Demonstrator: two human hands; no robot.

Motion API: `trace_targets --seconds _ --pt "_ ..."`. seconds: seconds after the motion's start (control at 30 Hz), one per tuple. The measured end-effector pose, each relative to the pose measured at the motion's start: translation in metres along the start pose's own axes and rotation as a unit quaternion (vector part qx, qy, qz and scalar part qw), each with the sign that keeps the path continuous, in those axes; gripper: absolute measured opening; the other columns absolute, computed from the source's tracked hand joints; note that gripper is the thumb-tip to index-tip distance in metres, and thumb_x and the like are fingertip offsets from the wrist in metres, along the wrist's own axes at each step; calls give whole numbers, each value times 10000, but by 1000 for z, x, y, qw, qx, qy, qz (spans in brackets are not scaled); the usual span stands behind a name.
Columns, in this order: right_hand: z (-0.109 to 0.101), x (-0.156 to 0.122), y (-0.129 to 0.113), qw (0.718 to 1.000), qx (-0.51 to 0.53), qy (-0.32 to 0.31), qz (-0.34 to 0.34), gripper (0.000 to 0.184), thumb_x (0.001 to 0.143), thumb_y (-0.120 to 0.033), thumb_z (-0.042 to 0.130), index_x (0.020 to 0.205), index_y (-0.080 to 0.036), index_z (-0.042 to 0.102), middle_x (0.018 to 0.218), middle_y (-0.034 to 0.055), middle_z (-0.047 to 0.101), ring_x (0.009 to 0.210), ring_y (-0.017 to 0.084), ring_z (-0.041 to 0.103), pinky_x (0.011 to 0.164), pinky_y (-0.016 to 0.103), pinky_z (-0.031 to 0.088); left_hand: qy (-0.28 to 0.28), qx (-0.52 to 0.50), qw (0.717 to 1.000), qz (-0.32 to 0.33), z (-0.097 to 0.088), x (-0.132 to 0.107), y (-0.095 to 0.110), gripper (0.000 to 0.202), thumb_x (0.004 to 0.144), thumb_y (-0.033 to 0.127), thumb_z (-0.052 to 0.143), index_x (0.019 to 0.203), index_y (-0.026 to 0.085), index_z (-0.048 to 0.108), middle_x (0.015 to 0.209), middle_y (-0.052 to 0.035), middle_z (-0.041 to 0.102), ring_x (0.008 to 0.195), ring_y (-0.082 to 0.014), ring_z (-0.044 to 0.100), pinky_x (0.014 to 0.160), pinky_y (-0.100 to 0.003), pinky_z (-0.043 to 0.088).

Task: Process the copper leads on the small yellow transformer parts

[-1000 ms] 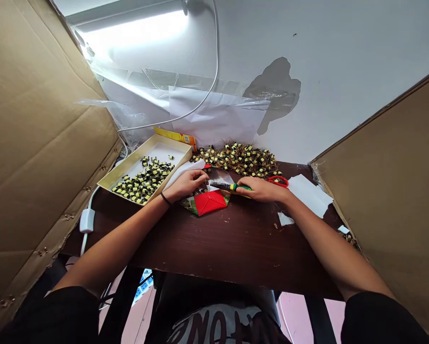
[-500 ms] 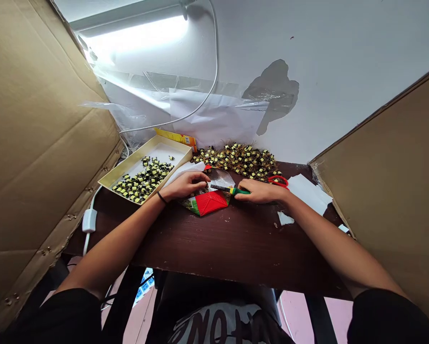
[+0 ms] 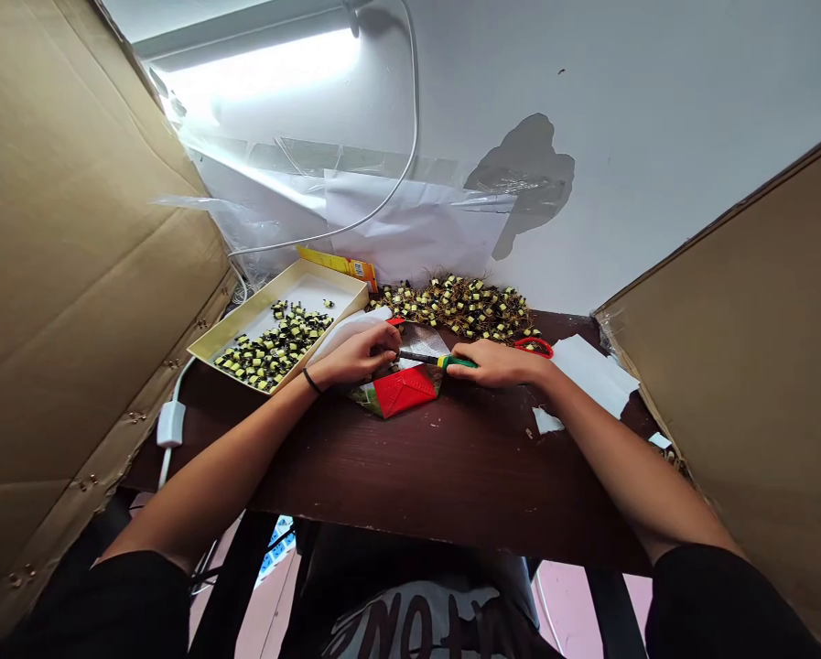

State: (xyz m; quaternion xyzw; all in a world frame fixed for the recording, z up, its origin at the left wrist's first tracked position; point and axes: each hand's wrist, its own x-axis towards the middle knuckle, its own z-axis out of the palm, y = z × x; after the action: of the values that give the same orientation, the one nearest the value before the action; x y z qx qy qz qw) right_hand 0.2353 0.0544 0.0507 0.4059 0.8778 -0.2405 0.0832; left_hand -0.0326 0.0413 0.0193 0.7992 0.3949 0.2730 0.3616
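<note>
My left hand, with a dark band at the wrist, is closed in a pinch over a folded pouch with a red panel and a silvery lining. Whatever sits between its fingertips is too small and covered to make out. My right hand is wrapped round the green-and-yellow handle of what looks like a soldering iron. Its dark shaft points left, and the tip reaches the left fingertips above the pouch.
A shallow box at left holds many small yellow-and-black coil parts. More parts with thin copper wires form a pile at the back. Red-handled scissors, white paper and a scrap lie right. Cardboard walls flank the table.
My left fingers have closed into a tighter pinch, and the iron's tip now meets them. My right hand has shifted very slightly left with the iron.
</note>
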Motion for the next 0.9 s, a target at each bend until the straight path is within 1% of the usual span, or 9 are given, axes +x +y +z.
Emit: trace_targets --seconds 0.1,0.27,0.37,0.47,0.53,0.63,0.7,0.77,0.9 --pt "2 -2 -3 999 -21 27 -13 408 944 -515 378 951 -163 585 1008 139 662 887 246 597 708 302 381 26 37 999 10 0 0 4 141 799 300 580 857 176 543 800 -23 619 725 -146 559 700 -269 459" --pt "-3 -5 -7 997 -49 62 -1 404 953 -500 362 976 -170 595 1038 130 670 910 255 623 735 316 409 110 61 992 27 1 -1 5 100 793 256 565 783 189 491 772 -7 629 654 -128 556 613 -247 446" --pt "-4 -5 -11 996 -56 73 12 409 950 -508 368 1005 -179 604 1051 129 676 936 262 630 762 328 425 127 48 990 42 1 -1 4 90 807 254 553 796 185 496 744 -4 616 643 -123 549 592 -238 434" --pt "-3 -4 -11 995 -54 84 10 424 953 -511 363 1049 -180 609 1082 135 678 985 274 630 795 344 434 143 59 986 55 3 -4 10 104 797 232 580 755 179 500 736 -10 626 606 -106 512 574 -232 413" --pt "-4 -5 -6 991 -66 100 53 446 959 -498 351 1079 -155 609 1108 164 671 996 295 632 789 361 439 138 37 987 69 6 -9 19 163 787 227 606 706 181 472 750 -23 645 586 -96 503 551 -225 407" --pt "-10 -11 5 974 -88 123 170 469 966 -469 340 1056 -101 616 1091 224 666 985 333 635 749 377 440 125 -68 987 73 9 -15 30 178 814 237 610 743 185 455 828 -53 665 677 -117 583 590 -229 451" --pt "-14 -17 10 974 -84 145 154 447 968 -471 343 1058 -120 604 1086 209 670 986 326 632 748 370 434 113 -136 982 64 8 -16 30 160 813 247 629 863 180 493 829 -49 660 744 -136 622 630 -233 477" --pt "-15 -20 11 976 -80 165 116 429 957 -496 369 1036 -143 600 1062 187 679 948 308 636 731 356 431 128 -172 976 33 6 -13 26 239 794 252 661 948 184 492 825 -28 656 739 -126 617 629 -222 478" --pt "-3 -14 9 981 -85 156 72 387 939 -499 426 978 -156 602 1036 157 680 914 276 632 727 338 428 158 -187 969 -27 8 -8 10 267 788 307 659 970 184 506 782 1 638 681 -107 591 586 -205 475"
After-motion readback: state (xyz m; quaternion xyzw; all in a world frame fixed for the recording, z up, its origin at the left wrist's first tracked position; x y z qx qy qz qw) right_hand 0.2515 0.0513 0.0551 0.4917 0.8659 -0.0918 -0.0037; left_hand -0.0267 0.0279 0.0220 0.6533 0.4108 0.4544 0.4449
